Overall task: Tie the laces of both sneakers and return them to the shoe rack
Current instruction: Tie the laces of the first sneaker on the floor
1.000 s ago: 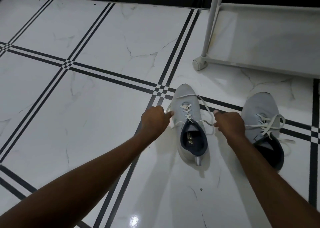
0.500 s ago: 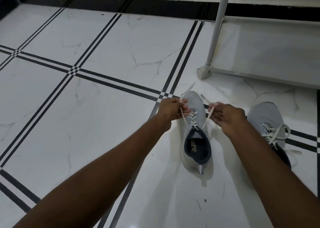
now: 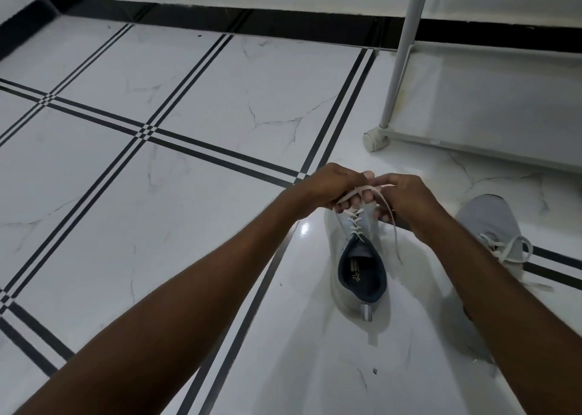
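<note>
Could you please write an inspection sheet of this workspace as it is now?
Surface: white marble-look floor tiles with black double lines.
Job's things: grey sneaker in the middle, its laces pulled up; second grey sneaker to the right, laces loose, partly hidden by the forearm.
Clutter: small dark specks near the heel.
Grippers: left hand and right hand meet above the toe, each pinching lace.
Cables: nothing seen.
Surroundings: white shoe rack, its foot on the floor; black skirting along the wall.
</note>
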Motion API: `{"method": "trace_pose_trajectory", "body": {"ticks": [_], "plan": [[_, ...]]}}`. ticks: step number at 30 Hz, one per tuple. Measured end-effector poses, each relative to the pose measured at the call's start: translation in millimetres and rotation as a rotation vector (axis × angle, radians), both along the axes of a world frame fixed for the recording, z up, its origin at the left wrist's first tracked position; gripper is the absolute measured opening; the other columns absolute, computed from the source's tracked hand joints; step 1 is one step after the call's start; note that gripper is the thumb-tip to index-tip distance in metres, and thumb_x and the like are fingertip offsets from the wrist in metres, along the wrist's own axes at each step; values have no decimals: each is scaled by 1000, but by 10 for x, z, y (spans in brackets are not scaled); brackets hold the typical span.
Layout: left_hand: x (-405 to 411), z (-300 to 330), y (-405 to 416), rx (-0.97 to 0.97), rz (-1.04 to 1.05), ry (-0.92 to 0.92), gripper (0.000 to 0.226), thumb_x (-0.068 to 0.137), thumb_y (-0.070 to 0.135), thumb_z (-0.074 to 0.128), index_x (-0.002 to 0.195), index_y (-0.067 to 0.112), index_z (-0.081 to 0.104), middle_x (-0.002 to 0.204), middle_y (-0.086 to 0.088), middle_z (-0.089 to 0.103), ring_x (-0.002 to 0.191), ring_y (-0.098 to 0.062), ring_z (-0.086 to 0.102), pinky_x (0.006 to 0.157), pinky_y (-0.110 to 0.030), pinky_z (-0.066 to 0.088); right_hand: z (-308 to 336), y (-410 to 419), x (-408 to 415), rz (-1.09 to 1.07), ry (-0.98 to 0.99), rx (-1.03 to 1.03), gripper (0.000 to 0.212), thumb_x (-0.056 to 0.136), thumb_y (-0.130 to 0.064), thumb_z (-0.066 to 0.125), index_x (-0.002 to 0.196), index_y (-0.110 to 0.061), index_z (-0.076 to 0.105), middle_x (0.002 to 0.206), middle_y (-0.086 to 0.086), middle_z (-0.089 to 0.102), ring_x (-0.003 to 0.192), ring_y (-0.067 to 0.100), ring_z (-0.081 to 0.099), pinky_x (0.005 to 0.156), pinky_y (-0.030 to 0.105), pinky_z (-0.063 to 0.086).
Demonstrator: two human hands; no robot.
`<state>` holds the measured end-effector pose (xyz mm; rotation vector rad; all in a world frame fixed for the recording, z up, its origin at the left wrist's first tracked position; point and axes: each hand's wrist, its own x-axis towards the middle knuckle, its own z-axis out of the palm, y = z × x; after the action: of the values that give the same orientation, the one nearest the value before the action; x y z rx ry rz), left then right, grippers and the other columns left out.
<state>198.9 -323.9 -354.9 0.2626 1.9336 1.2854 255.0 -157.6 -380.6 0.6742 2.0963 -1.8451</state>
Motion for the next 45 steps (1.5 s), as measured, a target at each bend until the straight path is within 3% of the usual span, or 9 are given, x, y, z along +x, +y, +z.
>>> {"method": "trace_pose_trajectory", "body": {"ticks": [3,7,12,23,27,30,33,36,45], "plan": [[-61,82,-137,-19,-73,116,28,95,24,66,90,-1,77,71,-9,72,59,-13,66,60,-23,53,-55,-32,66,134,-23,100,14,88,-6,65,101,-10,69,84,14,75,59,19,66,53,28,54],[12,87,-140,-302,-276,802,9,83,8,72,88,11,78,68,8,70,61,-7,62,61,-24,49,-113,-93,58,97,-7,-212,22,88,-1,66,110,0,59,101,22,75,93,35,74,83,40,59],[301,-233,-74,-355,-55,1179,18,86,14,62,98,19,75,79,-2,74,75,-23,65,61,-35,51,-153,-86,26,123,-125,-458,25,101,-5,46,118,4,60,106,19,74,102,37,71,88,45,57],[205,-381,-304,119,512,-22,19,93,13,64,105,3,75,99,-9,74,90,-20,68,87,-32,55,-245,117,43,-412,-114,-546,13,89,1,54,80,-8,53,62,7,49,56,20,54,59,35,57],[222,-463,-638,39,807,-323,19,99,13,53,97,5,70,87,-13,71,67,-19,66,60,-24,54,-296,320,133,-444,26,320,18,81,-8,65,97,-12,59,73,4,55,60,21,52,58,33,44],[263,-547,-670,-239,775,-289,18,95,9,61,108,-3,66,88,-17,71,65,-21,69,52,-24,57,-325,301,232,-242,64,814,20,84,-16,66,102,-18,61,84,7,63,80,31,57,71,33,41],[412,-583,-496,-443,485,-27,47,88,13,73,127,-5,53,105,-13,61,90,-25,63,81,-35,58,-488,165,290,22,120,964,16,81,-12,68,92,-21,74,97,9,74,99,39,60,84,39,43],[560,-581,-276,-534,110,413,52,83,26,78,129,9,62,123,-9,67,113,-25,61,98,-36,48,-620,-19,402,208,213,803,28,76,-3,69,91,-24,79,97,4,77,93,32,67,83,34,51],[595,-682,-170,-411,140,510,10,77,16,81,86,13,80,78,-3,78,70,-13,68,67,-24,50,-650,-107,569,113,206,517,12,76,-6,65,72,-17,69,65,1,67,60,22,66,62,36,57]]}}
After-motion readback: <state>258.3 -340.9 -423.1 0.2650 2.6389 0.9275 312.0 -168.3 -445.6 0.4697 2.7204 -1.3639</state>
